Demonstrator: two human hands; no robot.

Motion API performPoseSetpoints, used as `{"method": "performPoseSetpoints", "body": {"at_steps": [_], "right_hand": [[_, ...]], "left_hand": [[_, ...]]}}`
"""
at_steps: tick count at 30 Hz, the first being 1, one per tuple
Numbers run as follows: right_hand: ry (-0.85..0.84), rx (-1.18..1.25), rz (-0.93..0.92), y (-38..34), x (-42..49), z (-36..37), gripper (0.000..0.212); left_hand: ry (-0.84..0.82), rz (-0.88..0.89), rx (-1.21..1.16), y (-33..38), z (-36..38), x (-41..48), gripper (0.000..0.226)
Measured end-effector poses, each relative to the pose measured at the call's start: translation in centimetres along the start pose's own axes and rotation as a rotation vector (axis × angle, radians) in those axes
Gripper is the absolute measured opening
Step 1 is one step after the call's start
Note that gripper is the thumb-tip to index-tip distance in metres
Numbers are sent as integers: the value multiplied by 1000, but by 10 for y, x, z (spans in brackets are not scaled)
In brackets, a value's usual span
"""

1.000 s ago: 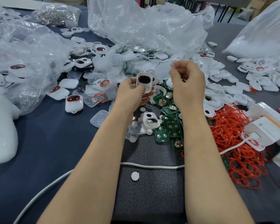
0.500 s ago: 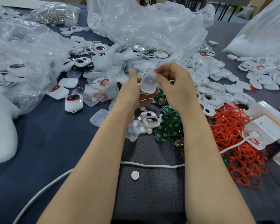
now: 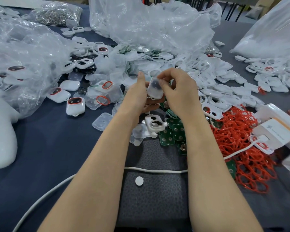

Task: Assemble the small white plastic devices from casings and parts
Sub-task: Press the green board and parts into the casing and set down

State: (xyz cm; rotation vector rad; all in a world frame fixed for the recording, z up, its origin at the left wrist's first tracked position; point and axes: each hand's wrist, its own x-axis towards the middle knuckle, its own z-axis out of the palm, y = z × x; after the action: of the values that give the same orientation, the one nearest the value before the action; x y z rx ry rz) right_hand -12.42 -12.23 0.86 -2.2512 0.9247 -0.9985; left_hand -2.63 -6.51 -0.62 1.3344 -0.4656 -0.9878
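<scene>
1. Our left grip (image 3: 137,96) cradles the small white device (image 3: 155,88) from behind, fingers curled under it, thumb upright at its side.
2. Our right grip (image 3: 179,92) pinches the same device from the right, thumb on its frosted, translucent face.
3. The device is raised above the table (image 3: 49,139), over the green circuit boards (image 3: 172,131).
4. An open white casing (image 3: 153,123) lies just below our hands, and red rings (image 3: 241,148) are heaped at right.
5. A white cable (image 3: 157,170) crosses under both forearms.
</scene>
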Motion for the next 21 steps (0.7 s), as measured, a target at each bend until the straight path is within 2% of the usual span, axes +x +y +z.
{"method": "performPoseSetpoints", "body": {"at_steps": [3,11,17,21], "right_hand": [[18,-35,7,1,1,1,11],[43,-58,-1,4,1,5,6],[90,-100,25,6,1,8,12],[93,-22,74,7,2,8,16]], "left_hand": [[-12,-5,17,0,0,0,45],[-81,129,157,-6,-4,-2,5],[-92,156,191,-6,-6,-4,14],[-90,159,175,-6,-5,-5,14]]}}
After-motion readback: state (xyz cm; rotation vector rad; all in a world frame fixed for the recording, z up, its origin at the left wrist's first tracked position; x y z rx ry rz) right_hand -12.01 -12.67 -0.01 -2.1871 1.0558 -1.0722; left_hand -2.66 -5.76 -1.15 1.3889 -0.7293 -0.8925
